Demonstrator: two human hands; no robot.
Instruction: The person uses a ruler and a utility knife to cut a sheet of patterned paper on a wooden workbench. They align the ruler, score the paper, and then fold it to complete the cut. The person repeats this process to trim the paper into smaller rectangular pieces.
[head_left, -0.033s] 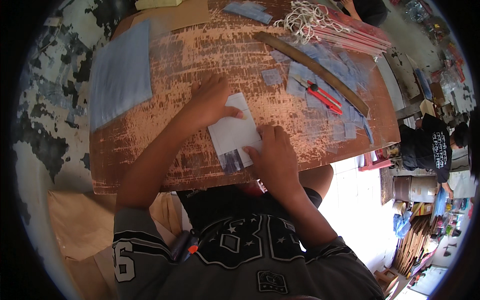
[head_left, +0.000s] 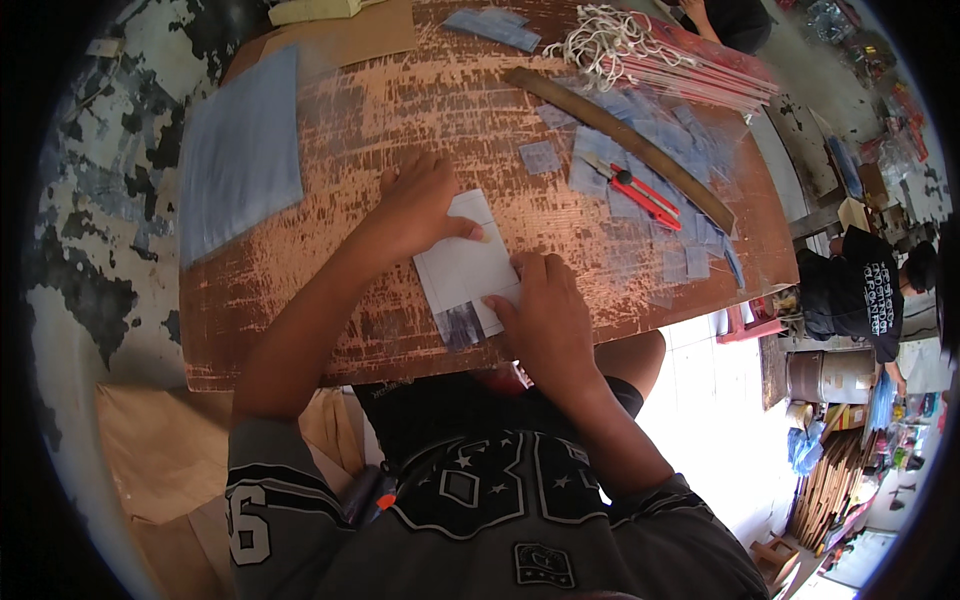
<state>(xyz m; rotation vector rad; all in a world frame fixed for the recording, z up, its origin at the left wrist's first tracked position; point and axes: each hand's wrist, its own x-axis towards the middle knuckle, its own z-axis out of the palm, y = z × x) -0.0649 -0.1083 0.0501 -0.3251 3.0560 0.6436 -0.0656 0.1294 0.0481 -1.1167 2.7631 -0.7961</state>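
Note:
A white sheet point(head_left: 468, 262) lies on the worn wooden table point(head_left: 380, 110), near its front edge. My left hand point(head_left: 418, 205) rests on the sheet's upper left part, thumb stretched across it, pinning it down. My right hand point(head_left: 545, 312) grips the sheet's lower right edge with its fingertips. A small greyish see-through piece point(head_left: 460, 325) sticks out at the sheet's bottom edge, between the two hands.
A red utility knife point(head_left: 642, 194) and a long wooden strip point(head_left: 620, 145) lie among several clear plastic pieces point(head_left: 690, 235) at the right. A stack of bluish sheets point(head_left: 240, 150) sits at the left, white cord point(head_left: 610, 38) at the back. Another person point(head_left: 865, 290) bends down at the right.

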